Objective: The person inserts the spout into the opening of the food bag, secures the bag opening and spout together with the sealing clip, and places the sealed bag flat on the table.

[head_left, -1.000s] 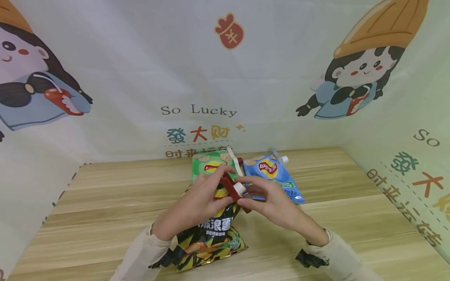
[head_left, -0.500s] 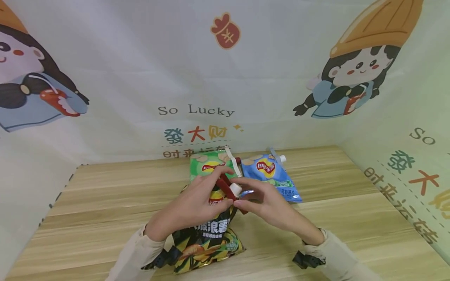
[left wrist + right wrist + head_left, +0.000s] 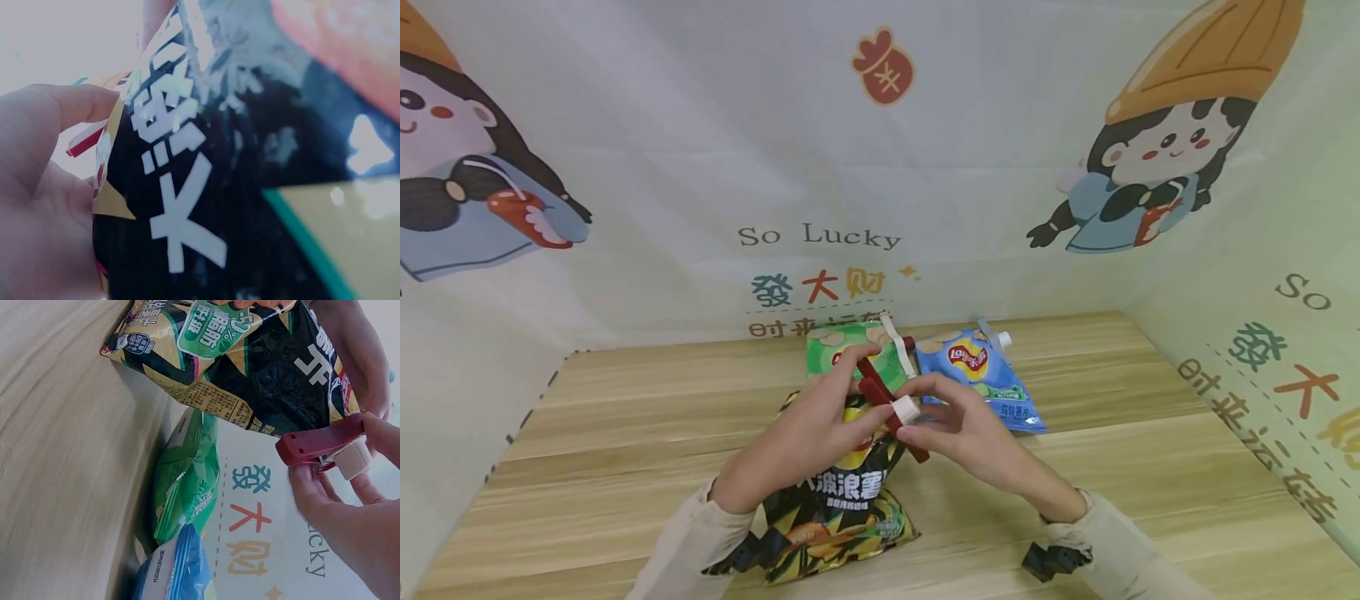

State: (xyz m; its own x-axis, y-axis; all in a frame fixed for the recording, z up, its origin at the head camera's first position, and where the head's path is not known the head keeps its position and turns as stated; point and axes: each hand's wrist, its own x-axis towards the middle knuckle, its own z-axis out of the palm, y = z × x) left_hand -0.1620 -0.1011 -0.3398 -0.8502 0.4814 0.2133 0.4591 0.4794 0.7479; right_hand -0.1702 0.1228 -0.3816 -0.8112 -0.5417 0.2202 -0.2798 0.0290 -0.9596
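A black bag of Lay's potato chips (image 3: pixel 842 500) stands tilted between the hands. The left hand (image 3: pixel 805 433) grips its upper part, thumb in front beside the white cap. In the left wrist view the black chip bag (image 3: pixel 187 187) hides much of that hand (image 3: pixel 37 144). A dark red bag clip (image 3: pixel 322 440) with a white spout cap (image 3: pixel 354 459) lies across the top of the bag. The right hand (image 3: pixel 981 425) pinches the clip near the cap, thumb and fingers on opposite sides. Whether the clip is fully closed I cannot tell.
Behind the hands stand a green chip bag (image 3: pixel 842 337) with a white and red clip (image 3: pixel 898 346), and a blue chip bag (image 3: pixel 992 367) with a grey clip bearing a white cap (image 3: pixel 1004 339). A printed cloth (image 3: pixel 700 167) walls the wooden table (image 3: pixel 625 433).
The red clip has turned slightly, so its lower end now shows further down and right. The left thumb has shifted up to the white cap. The bags behind have not moved.
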